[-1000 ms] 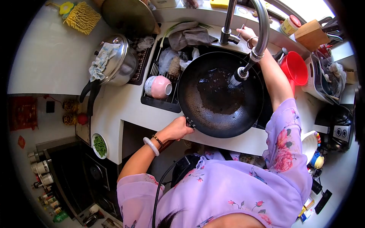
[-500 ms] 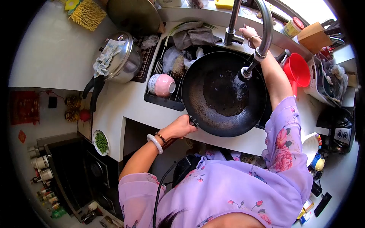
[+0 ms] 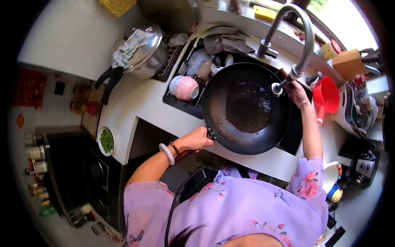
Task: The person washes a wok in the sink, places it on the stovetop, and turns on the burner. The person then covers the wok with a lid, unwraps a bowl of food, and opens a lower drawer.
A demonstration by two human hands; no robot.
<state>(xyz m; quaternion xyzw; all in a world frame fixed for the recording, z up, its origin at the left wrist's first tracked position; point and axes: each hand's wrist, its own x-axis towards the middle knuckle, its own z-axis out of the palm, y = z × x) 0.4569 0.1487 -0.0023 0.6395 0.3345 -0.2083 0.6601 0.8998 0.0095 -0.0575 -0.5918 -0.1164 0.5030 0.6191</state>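
A large black wok (image 3: 242,119) with a pool of water in it rests over the sink, under the curved metal faucet (image 3: 307,37). My left hand (image 3: 197,139) is wrapped round the wok's long handle at its near left edge. At the far right edge of the wok, my right hand (image 3: 297,94) is closed on the brown helper handle, just behind the faucet's spout. To the left of the wok, a pink bowl (image 3: 187,88) lies tipped on its side on the rack.
A pressure cooker (image 3: 146,57) with a cloth on its lid stands at the left. Green vegetables fill a white dish (image 3: 101,152) at the counter's edge. A red ladle (image 3: 326,95), a knife block (image 3: 349,64) and a white basket (image 3: 340,113) are at the right.
My right hand has left the faucet's lever and come down to the wok's far right handle. The water stream into the wok has stopped. The view has tilted and shifted.
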